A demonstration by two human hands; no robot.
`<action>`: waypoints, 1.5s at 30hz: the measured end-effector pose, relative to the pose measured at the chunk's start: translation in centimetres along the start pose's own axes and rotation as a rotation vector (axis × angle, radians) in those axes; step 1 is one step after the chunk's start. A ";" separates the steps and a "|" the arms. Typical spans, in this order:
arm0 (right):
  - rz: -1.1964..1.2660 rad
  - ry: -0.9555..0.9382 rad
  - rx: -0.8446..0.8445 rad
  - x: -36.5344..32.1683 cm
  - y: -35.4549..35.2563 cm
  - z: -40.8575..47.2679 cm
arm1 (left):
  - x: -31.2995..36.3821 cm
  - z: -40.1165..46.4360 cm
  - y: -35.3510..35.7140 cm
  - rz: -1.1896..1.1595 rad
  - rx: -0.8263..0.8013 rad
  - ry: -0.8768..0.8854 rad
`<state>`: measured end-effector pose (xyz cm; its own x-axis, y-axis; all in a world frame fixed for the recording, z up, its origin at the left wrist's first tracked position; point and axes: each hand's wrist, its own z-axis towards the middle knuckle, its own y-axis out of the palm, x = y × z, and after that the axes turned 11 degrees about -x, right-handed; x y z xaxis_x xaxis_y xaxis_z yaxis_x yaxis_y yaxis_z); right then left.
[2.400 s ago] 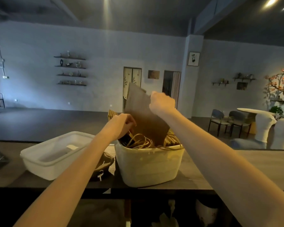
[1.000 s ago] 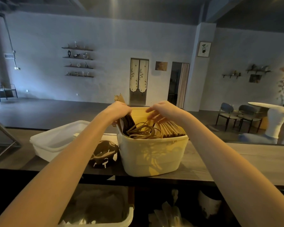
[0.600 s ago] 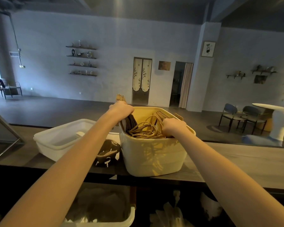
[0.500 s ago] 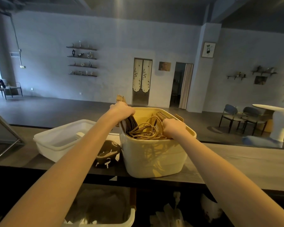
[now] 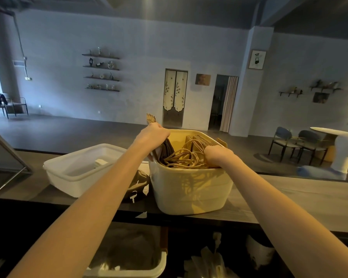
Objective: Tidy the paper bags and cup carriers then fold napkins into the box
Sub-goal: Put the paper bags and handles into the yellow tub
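Observation:
A cream tub [image 5: 191, 189] stands on the counter, packed with brown paper bags [image 5: 197, 140] standing on edge, their twine handles [image 5: 182, 159] piled on top. My left hand [image 5: 153, 135] grips a bundle of bags at the tub's left rim. My right hand [image 5: 217, 155] is curled over the bags at the tub's right side; its fingers are hidden among them. Brown cup carriers [image 5: 138, 183] lie on the counter to the left of the tub.
A white plastic box [image 5: 76, 177] with a folded white napkin [image 5: 100, 162] inside sits left of the tub. The counter [image 5: 301, 201] runs on to the right. Below the counter are a white bin [image 5: 149, 267] and other supplies. Chairs stand far off.
My right hand lowered a flat paper bag into the tub, then moved down to the right side of the bags. My left hand stayed at the left bundle.

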<state>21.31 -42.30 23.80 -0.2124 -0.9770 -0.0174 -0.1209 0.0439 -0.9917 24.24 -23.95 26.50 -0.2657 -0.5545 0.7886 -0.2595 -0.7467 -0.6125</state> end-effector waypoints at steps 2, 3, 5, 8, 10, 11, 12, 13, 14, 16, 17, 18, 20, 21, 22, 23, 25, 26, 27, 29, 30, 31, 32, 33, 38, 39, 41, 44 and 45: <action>0.139 -0.016 -0.005 0.6 -0.6 0.0 | 0.5 0.2 0.4 0.060 0.021 -0.007; 0.202 -0.021 0.004 0.9 -1.0 -0.2 | 0.8 0.2 0.6 0.081 0.013 -0.006; 0.307 -0.039 0.039 1.3 -2.1 -0.6 | 1.4 0.1 0.7 0.080 -0.027 -0.014; 0.398 -0.081 0.127 1.2 -3.4 -1.2 | 1.5 -0.2 0.2 0.035 -0.057 -0.049; 0.415 -0.113 0.200 0.9 -3.9 -1.6 | 1.4 -0.4 -0.3 0.062 -0.058 -0.067; 0.423 -0.135 0.228 0.8 -4.1 -1.9 | 1.4 -0.6 -0.6 0.097 -0.058 -0.066; 0.434 -0.164 0.255 0.5 -4.3 -2.2 | 1.5 -0.8 -0.8 0.126 -0.056 -0.056; 0.449 -0.195 0.276 0.3 -4.5 -2.7 | 1.6 -1.1 -0.9 0.141 -0.054 -0.037; 0.464 -0.226 0.294 0.0 -4.7 -3.1 | 1.7 -1.3 -1.0 0.145 -0.053 -0.008; 0.488 -0.272 0.300 -0.5 -5.1 -4.0 | 1.8 -1.7 -1.1 0.148 -0.039 0.056; 0.501 -0.288 0.294 -0.6 -5.3 -4.4 | 1.9 -2.0 -1.2 0.150 -0.025 0.081; 0.518 -0.302 0.288 -0.7 -5.5 -4.8 | 1.9 -2.2 -1.3 0.146 -0.006 0.102; 0.550 -0.335 0.300 -0.9 -5.8 -5.8 | 2.0 -2.8 -1.5 0.121 0.040 0.144; 0.565 -0.359 0.312 -1.0 -5.9 -6.4 | 2.1 -3.3 -1.6 0.096 0.063 0.159; 0.585 -0.384 0.326 -1.3 -6.0 -7.0 | 2.1 -3.8 -1.8 0.062 0.085 0.168; 0.609 -0.406 0.338 -1.5 -6.2 -7.5 | 2.2 -4.1 -1.8 0.025 0.095 0.182; 0.656 -0.467 0.331 -2.6 -5.8 -8.8 | 1.7 -6.0 -1.9 -0.030 0.110 0.197; 0.676 -0.482 0.334 -3.1 -5.8 -9.2 | 1.5 -6.4 -1.9 -0.049 0.105 0.212; 0.692 -0.497 0.334 -3.7 -5.5 -9.7 | 1.2 -7.2 -2.0 -0.059 0.102 0.221; 0.719 -0.530 0.319 -5.2 -4.7 -10.9 | 0.2 -9.4 -2.1 -0.080 0.081 0.221; 0.737 -0.545 0.308 -5.9 -4.2 -11.4 | -0.3 -10.6 -2.1 -0.098 0.066 0.209; 0.765 -0.558 0.292 -6.6 -3.5 -12.0 | -1.0 -11.7 -2.1 -0.115 0.056 0.194; 0.803 -0.570 0.272 -7.4 -2.7 -12.6 | -1.9 -12.8 -2.0 -0.131 0.052 0.175; 0.842 -0.583 0.251 -8.1 -1.7 -13.1 | -3.0 -14.1 -1.9 -0.143 0.050 0.154; 0.935 -0.636 0.138 -11.5 4.8 -14.4 | -8.6 -19.9 -1.6 -0.248 0.067 -0.014; 0.954 -0.642 0.100 -12.2 6.2 -14.7 | -9.7 -20.9 -1.5 -0.279 0.078 -0.056; 0.983 -0.635 0.026 -13.2 8.8 -15.2 | -11.8 -22.6 -1.1 -0.301 0.117 -0.136; 0.997 -0.608 -0.100 -14.5 13.0 -15.6 | -15.0 -25.0 0.4 -0.340 0.147 -0.234; 0.985 -0.601 -0.152 -14.7 14.5 -15.8 | -16.2 -25.9 1.1 -0.351 0.145 -0.269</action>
<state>7.40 -23.97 11.73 0.2099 -0.4458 -0.8702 -0.2837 0.8239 -0.4906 4.24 -6.31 11.61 0.0702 -0.3207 0.9446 -0.1527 -0.9392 -0.3075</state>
